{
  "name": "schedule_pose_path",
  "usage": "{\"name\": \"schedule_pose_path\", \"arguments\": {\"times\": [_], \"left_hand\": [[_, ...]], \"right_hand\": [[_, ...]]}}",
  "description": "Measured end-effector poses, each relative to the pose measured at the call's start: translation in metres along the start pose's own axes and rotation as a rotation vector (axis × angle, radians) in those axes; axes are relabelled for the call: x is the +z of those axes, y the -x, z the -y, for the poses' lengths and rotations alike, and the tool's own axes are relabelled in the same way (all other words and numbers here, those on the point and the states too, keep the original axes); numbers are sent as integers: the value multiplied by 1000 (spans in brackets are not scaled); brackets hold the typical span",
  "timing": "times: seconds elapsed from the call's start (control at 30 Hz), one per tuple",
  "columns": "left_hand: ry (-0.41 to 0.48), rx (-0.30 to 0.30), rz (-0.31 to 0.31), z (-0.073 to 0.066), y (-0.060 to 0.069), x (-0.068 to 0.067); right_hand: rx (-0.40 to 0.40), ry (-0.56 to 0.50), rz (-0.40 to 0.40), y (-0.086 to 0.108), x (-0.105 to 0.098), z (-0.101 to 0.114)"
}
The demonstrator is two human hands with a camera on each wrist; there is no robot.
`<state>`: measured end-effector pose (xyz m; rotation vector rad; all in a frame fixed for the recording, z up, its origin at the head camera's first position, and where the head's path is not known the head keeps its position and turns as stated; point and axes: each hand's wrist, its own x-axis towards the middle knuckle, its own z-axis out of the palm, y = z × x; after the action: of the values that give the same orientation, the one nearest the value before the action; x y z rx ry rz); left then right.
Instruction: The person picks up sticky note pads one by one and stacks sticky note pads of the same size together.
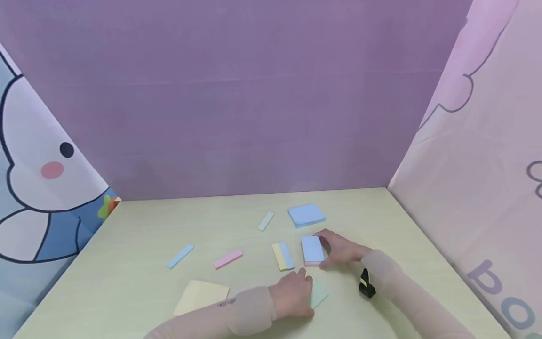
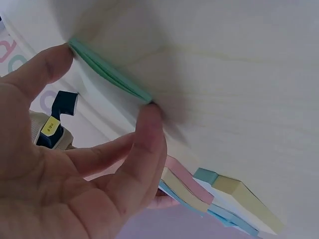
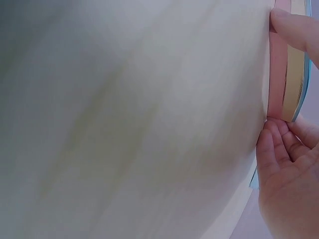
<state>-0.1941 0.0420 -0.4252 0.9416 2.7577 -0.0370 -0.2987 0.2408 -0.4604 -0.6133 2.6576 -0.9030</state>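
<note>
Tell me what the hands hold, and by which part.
The left hand pinches the green pad at both ends of one side; the right hand grips the blue-topped stack at both ends of its right side.

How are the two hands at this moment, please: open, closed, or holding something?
Left hand: holding the green pad, pinched between thumb and fingers.
Right hand: holding the blue-topped stack between thumb and fingers.
</note>
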Motion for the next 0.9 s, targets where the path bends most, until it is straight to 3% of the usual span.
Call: {"name": "schedule_pose_path", "arguments": {"times": [0.13,0.33,0.43,0.53,0.7,0.9], "left_hand": [[28,85,29,10,-1,-6],[52,431,51,34,-7,-14],[12,536,68,39,-10,-14],[-1,552,72,41,-11,-12],[9,524,40,42,-12,-7],[21,434,-5,46,-12,-1]], "right_hand": [[-15,0,3,1,-2,0],[-15,-18,4,-2,0,-1],[-25,-18,4,-1,0,-1],[-33,-13,5,0,0,-2],[-31,-10,1,1,-1,-1],[-12,-13,-4,0,0,0]]}}
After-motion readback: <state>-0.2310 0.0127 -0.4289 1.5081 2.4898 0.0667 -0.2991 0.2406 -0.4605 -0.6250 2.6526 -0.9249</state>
